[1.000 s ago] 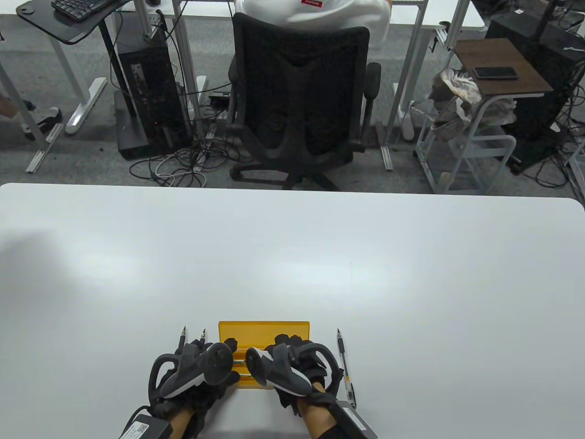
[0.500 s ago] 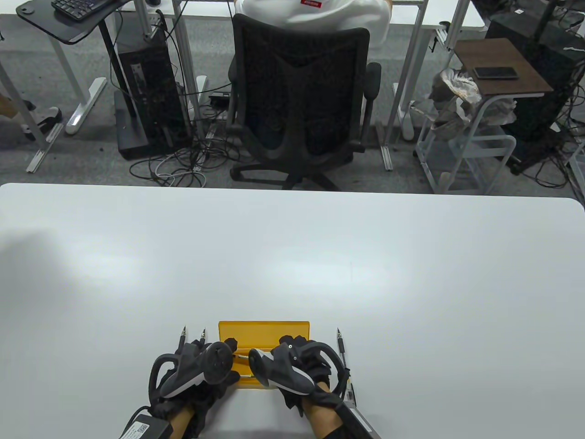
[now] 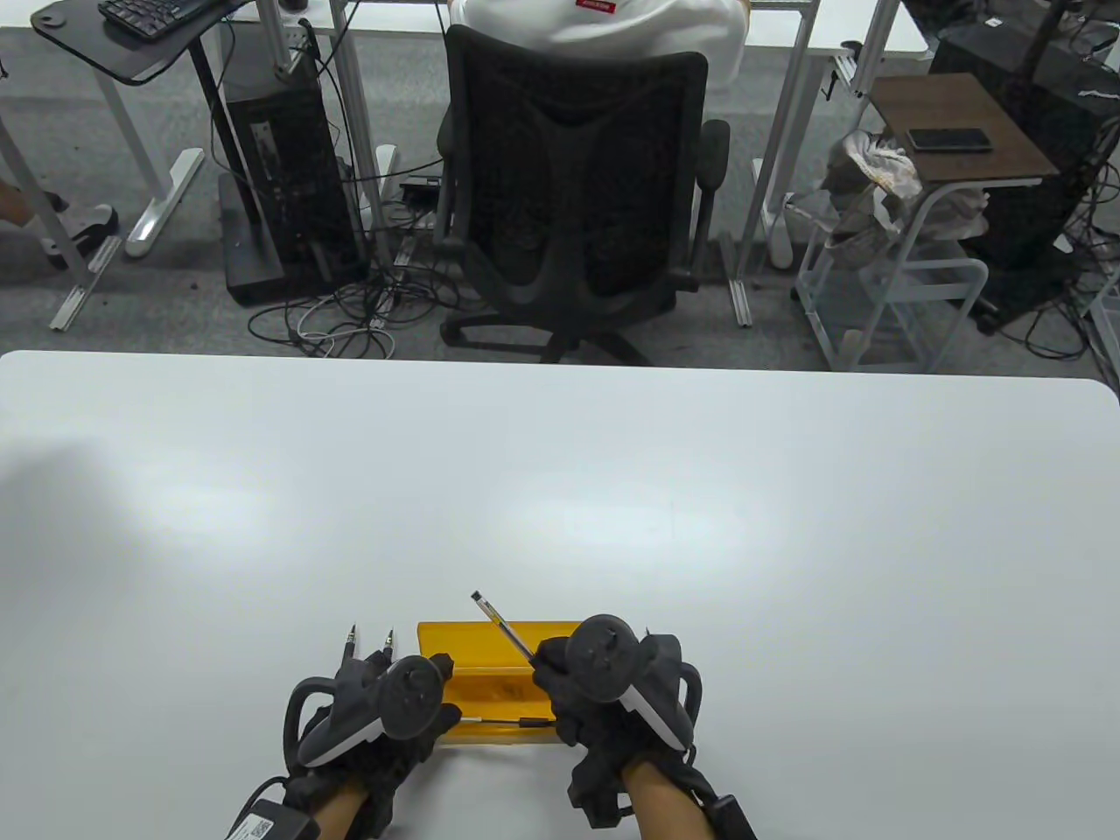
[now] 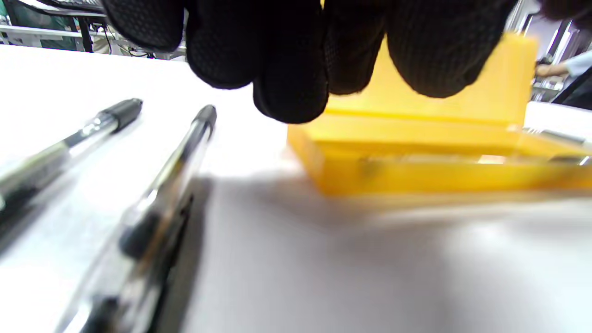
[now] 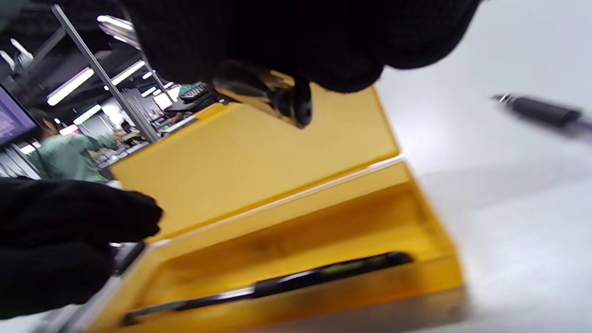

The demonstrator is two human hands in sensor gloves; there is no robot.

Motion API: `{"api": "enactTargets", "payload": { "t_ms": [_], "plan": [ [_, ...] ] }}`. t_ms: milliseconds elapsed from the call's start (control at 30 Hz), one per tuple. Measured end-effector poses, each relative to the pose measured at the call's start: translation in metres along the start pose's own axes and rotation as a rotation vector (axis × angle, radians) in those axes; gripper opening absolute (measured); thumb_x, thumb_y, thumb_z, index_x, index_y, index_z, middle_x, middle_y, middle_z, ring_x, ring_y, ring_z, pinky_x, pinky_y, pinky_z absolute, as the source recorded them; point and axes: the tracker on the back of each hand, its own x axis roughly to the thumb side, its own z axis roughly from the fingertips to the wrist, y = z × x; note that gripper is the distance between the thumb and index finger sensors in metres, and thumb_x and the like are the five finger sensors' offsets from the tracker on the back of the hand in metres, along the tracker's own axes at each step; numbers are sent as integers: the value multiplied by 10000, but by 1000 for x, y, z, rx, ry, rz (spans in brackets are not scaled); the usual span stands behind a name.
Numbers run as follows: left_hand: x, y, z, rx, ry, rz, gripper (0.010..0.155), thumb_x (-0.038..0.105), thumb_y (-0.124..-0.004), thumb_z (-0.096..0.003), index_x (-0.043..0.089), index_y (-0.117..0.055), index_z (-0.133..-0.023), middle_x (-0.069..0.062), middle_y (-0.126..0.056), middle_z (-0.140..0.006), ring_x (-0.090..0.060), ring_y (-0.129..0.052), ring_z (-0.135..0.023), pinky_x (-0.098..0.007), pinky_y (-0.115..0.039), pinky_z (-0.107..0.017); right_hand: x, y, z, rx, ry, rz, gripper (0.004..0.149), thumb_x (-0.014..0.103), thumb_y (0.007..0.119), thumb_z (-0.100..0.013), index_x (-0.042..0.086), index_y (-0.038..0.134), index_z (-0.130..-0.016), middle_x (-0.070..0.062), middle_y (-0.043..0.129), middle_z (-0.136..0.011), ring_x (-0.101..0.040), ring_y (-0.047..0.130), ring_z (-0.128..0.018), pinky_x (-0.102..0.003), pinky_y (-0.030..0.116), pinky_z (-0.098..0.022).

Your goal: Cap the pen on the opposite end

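Observation:
My right hand [image 3: 549,672] grips a black-and-clear pen [image 3: 503,623] and holds it above the open yellow box [image 3: 490,637], its far end pointing up and to the left. The pen's near end [image 5: 266,94] sticks out under the glove in the right wrist view. Another pen [image 3: 512,721] lies along the box's front inside [image 5: 296,277]. My left hand [image 3: 433,687] sits at the box's left end, fingers [image 4: 286,69] hanging over it with nothing held.
Two pens [image 3: 352,643] [image 3: 390,641] lie on the table left of the box, close under my left hand [image 4: 92,127] [image 4: 185,148]. One more pen [image 5: 541,113] lies right of the box. The box lid [image 5: 240,162] stands open at the back.
My right hand has turned over and lifted a pen out of the box, its far end now pointing up-left. My left hand has stayed at the box's left end.

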Motion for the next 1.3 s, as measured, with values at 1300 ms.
{"api": "enactTargets", "payload": {
  "t_ms": [1300],
  "plan": [
    [-28, 25, 36, 409, -65, 1115, 518, 326, -784, -529, 124, -645, -986, -105, -954, -803, -250, -911, -652, -522, -692, -626, 39, 16, 6, 248, -149, -421, 474, 375, 707, -414, 93, 945, -711, -73, 1036, -410, -79, 1001, -161, -303, 894, -159]
  ]
}}
